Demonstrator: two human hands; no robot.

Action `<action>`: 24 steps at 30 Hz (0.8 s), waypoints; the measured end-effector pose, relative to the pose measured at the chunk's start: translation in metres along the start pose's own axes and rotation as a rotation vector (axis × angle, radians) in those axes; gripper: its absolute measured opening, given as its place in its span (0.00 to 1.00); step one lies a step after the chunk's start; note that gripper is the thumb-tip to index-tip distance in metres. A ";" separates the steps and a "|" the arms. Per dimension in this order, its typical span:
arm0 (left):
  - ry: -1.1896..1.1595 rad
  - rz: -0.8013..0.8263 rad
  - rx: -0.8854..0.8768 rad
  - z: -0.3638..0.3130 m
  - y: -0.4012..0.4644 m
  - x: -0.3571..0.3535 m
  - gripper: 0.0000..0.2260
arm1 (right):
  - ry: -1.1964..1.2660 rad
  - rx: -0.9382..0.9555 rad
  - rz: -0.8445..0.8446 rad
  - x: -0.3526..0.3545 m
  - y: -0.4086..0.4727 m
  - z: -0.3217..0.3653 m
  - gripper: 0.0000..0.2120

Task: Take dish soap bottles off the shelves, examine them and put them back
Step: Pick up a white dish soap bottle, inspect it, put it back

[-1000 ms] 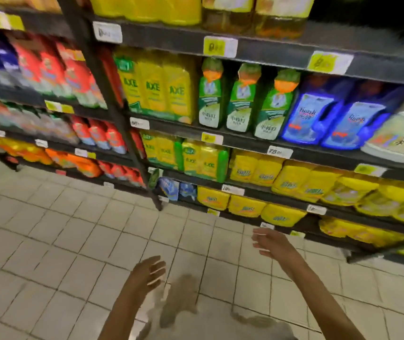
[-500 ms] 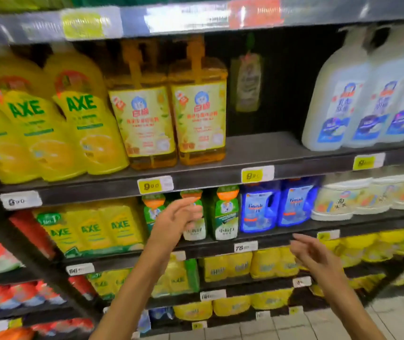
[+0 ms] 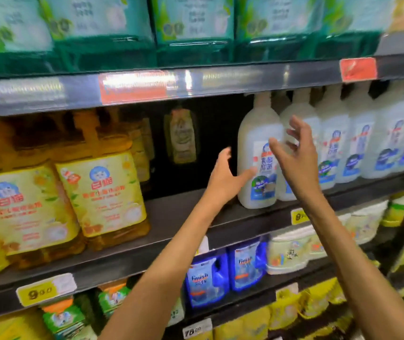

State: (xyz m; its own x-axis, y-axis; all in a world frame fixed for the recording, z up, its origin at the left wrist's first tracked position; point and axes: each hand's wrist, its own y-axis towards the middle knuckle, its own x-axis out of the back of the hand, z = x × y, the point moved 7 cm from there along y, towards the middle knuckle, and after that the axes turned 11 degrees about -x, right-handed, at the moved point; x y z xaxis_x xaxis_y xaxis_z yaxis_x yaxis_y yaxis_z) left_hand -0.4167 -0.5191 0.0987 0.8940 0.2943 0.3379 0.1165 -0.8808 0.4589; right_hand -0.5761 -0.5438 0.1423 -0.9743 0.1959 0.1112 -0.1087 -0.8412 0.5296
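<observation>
Fingers of left hand (image 3: 223, 177) and right hand (image 3: 296, 158) spread empty, flanking white bottle (image 3: 257, 155) between them, ready to clasp

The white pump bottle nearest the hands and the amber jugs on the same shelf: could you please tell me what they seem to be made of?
White pump bottle: probably opaque matte plastic, since nothing shows through and it has little glare. Amber square jugs with yellow labels: likely clear glossy plastic, as golden liquid shows through below the label.

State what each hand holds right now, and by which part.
Nothing is held. The left hand and right hand are open, reaching either side of the leftmost white bottle, which stands on the shelf.
</observation>
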 end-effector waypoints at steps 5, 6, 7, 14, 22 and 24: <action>-0.015 0.022 0.031 0.023 0.025 -0.030 0.37 | -0.106 0.050 0.059 -0.018 0.037 0.019 0.23; -0.020 0.011 0.032 0.027 0.027 -0.031 0.37 | -0.117 0.036 0.066 -0.022 0.041 0.019 0.23; -0.020 0.007 0.031 0.029 0.029 -0.030 0.37 | -0.141 0.033 0.061 -0.025 0.044 0.019 0.23; 0.034 0.085 -0.044 0.032 0.025 -0.015 0.37 | -0.017 -0.016 0.126 -0.026 0.046 0.019 0.23; -0.060 0.066 0.000 0.039 -0.007 0.014 0.29 | 0.245 -0.165 0.504 -0.058 0.022 0.026 0.10; -0.126 0.047 0.026 0.045 -0.014 0.010 0.28 | 0.333 -0.165 0.451 -0.062 0.019 0.026 0.09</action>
State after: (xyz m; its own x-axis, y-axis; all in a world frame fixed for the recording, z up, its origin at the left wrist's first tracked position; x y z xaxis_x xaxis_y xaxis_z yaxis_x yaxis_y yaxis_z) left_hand -0.3898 -0.5208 0.0588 0.9458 0.2054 0.2517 0.0835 -0.9023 0.4229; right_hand -0.5125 -0.5588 0.1675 -0.9381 -0.3463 0.0107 0.3279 -0.8775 0.3499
